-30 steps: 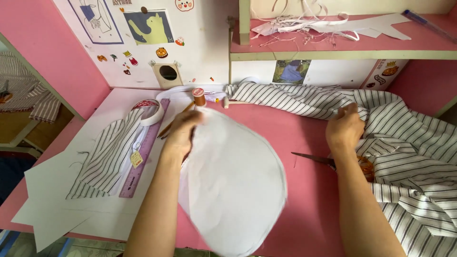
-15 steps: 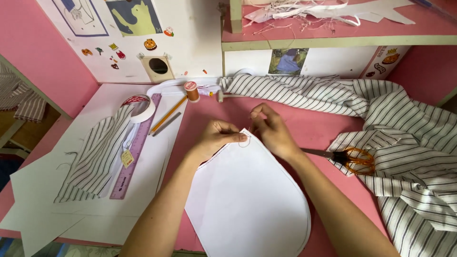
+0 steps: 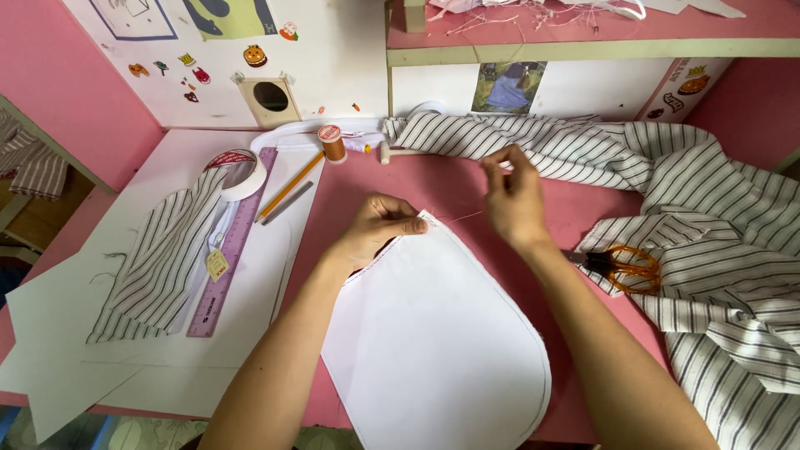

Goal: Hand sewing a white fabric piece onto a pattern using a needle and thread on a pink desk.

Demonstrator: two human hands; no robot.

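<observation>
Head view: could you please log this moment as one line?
left hand: pinches white fabric piece edge | right hand: raised, pulling thread | scissors: on striped cloth

Orange-handled scissors (image 3: 623,267) on striped grey-white fabric (image 3: 717,250) to my right. Purple plastic ruler (image 3: 231,246), yellow pencil (image 3: 290,187), orange thread spool (image 3: 332,143), white tape roll (image 3: 237,173) at left on pink bench (image 3: 450,187).

There was one white fabric piece (image 3: 433,342), one pair of orange scissors (image 3: 627,267), one purple ruler (image 3: 233,242), one pencil (image 3: 290,187), one orange thread spool (image 3: 332,143), and one roll of tape (image 3: 237,171). Two hands showed, the left hand (image 3: 379,229) and the right hand (image 3: 512,196).
</observation>
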